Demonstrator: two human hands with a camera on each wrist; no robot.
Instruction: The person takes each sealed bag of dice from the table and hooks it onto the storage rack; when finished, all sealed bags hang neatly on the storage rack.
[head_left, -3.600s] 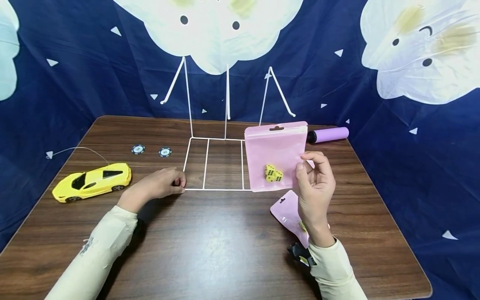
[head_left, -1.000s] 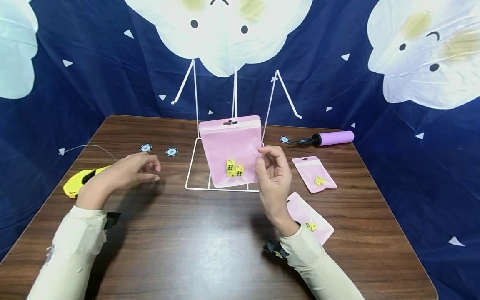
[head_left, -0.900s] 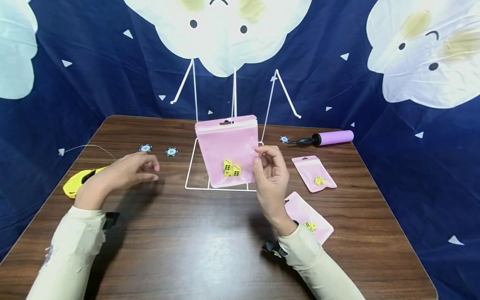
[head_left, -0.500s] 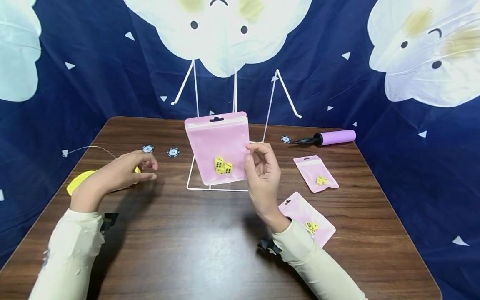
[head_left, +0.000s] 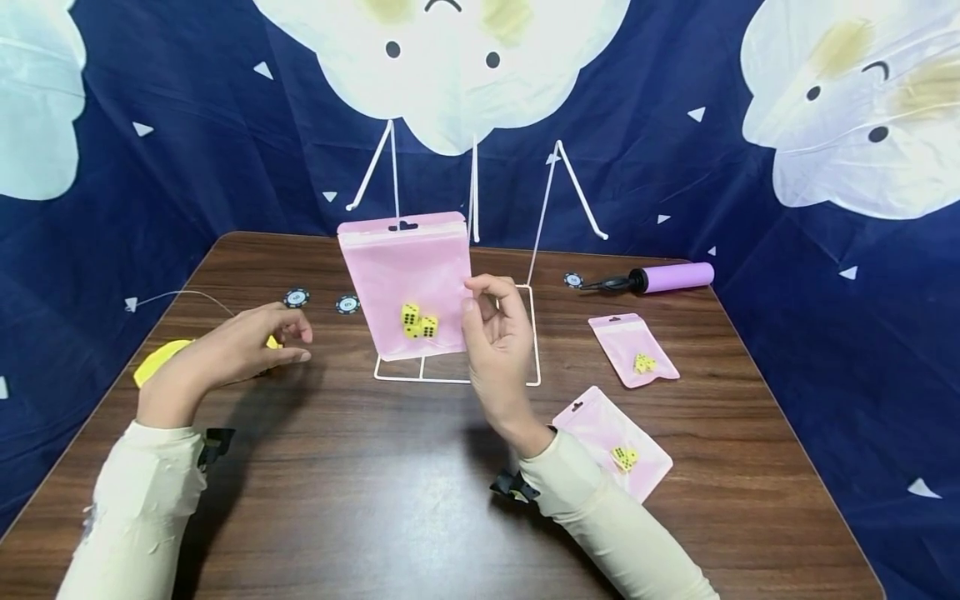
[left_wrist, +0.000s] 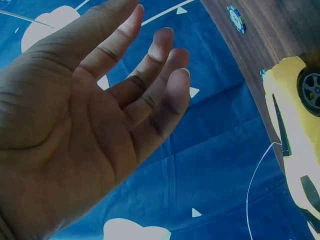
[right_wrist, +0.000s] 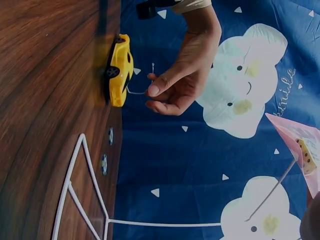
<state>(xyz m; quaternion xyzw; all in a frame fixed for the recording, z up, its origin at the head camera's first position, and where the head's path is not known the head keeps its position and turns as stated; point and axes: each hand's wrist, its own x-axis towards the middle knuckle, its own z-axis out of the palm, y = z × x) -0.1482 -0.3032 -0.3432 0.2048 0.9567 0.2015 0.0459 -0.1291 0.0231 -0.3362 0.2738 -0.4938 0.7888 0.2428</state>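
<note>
My right hand (head_left: pixel 501 346) pinches the right edge of a pink zip bag (head_left: pixel 401 271) between thumb and fingers. Yellow dice (head_left: pixel 418 323) show through its front, low in the bag. It is upright, in front of the left part of a white wire rack (head_left: pixel 534 333) with arms angling out from its uprights; a gap between bag and rack is hard to judge. In the right wrist view only a corner of the pink bag (right_wrist: pixel 295 135) shows. My left hand (head_left: pixel 236 350), fingers loosely bent and holding nothing, hovers before a yellow toy car (left_wrist: pixel 295 135), covering most of it in the head view.
Two more pink bags with yellow dice, a smaller one (head_left: pixel 626 337) and a larger one (head_left: pixel 592 417), lie on the table's right. Behind them is a purple hand pump (head_left: pixel 675 277) beside a poker chip (head_left: pixel 573 280). Two chips (head_left: pixel 296 297) lie left of the rack.
My right hand has carried the pink bag leftward and slightly up, from the rack's right side to its left. My left hand has left the rack's base and drawn back over the car.
</note>
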